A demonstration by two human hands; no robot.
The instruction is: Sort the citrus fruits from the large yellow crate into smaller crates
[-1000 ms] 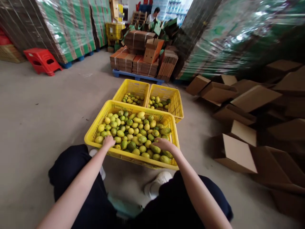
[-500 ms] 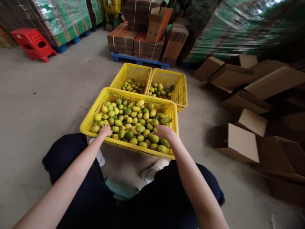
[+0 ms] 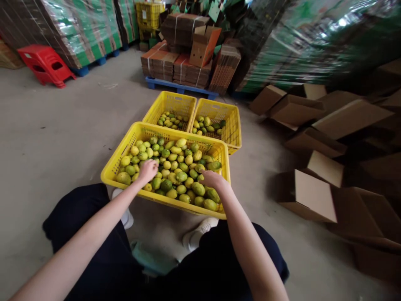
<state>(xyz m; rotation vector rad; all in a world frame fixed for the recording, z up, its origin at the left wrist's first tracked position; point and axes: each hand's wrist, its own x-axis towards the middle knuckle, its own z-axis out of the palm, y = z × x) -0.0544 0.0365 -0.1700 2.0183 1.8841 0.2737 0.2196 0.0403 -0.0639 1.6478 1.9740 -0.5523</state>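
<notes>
In front of me a large yellow crate (image 3: 166, 202) holds many yellow and green lemons (image 3: 181, 176). My left hand (image 3: 148, 170) is over the left half of the lemons, its fingers curled together; whatever lies within them is hidden. Toward the crate's right side, my right hand (image 3: 213, 178) is low over the fruit with its fingers stretched out to the left. Its fingertips are at a yellow-green lemon (image 3: 199, 168), and I cannot tell whether they touch it. The fingers' undersides are out of sight.
Behind stand two yellow crates, a left one (image 3: 150, 112) and a right one (image 3: 233, 125), with fewer lemons. Open cardboard boxes (image 3: 315, 194) crowd the right. Flattened cartons (image 3: 159, 60) sit on a blue pallet (image 3: 180, 88). A red stool (image 3: 46, 65) is far left.
My left hand has moved right and farther in over the lemons, from near the crate's front left edge. My right hand stays near the right side, slightly lower. The view has tilted slightly up.
</notes>
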